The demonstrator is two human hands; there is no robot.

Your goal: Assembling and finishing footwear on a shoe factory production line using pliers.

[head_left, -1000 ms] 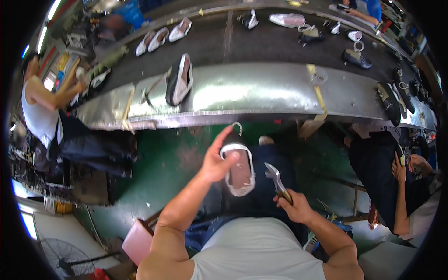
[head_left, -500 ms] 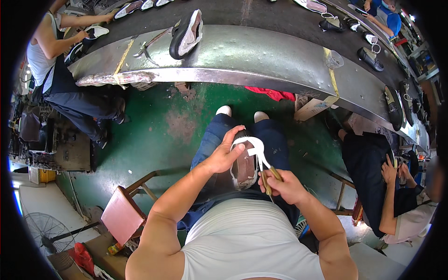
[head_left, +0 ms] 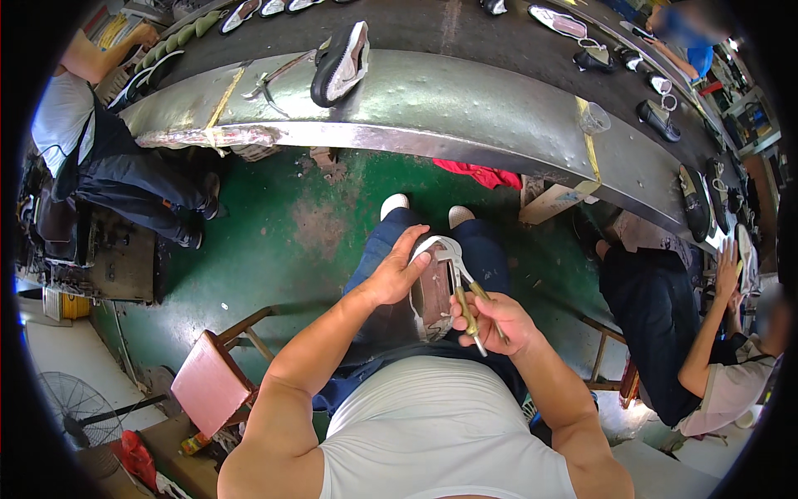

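Observation:
Across my lap lies an unfinished shoe (head_left: 431,303), its brown underside turned up and a white edge curving around its toe end. My left hand (head_left: 395,274) is wrapped around its left side near the toe, thumb pressed on the underside. In my right hand (head_left: 503,320) are pincers (head_left: 467,312) with brass-coloured handles, the handles somewhat apart. Their metal head lies at the shoe's white edge on the right; whether the jaws grip that edge cannot be made out.
Ahead runs a metal-edged bench (head_left: 399,91) bearing a black-and-white shoe (head_left: 339,71), another pair of pincers (head_left: 270,83), a clear cup (head_left: 593,118) and several other shoes. A pink-seated stool (head_left: 209,384) stands left. Co-workers are at left (head_left: 75,133), right (head_left: 706,358) and far right.
My right hand has turned, swinging the pincers' handles toward the shoe's middle. The left co-worker's arms have shifted along the bench; the right co-worker's hand has risen to a shoe.

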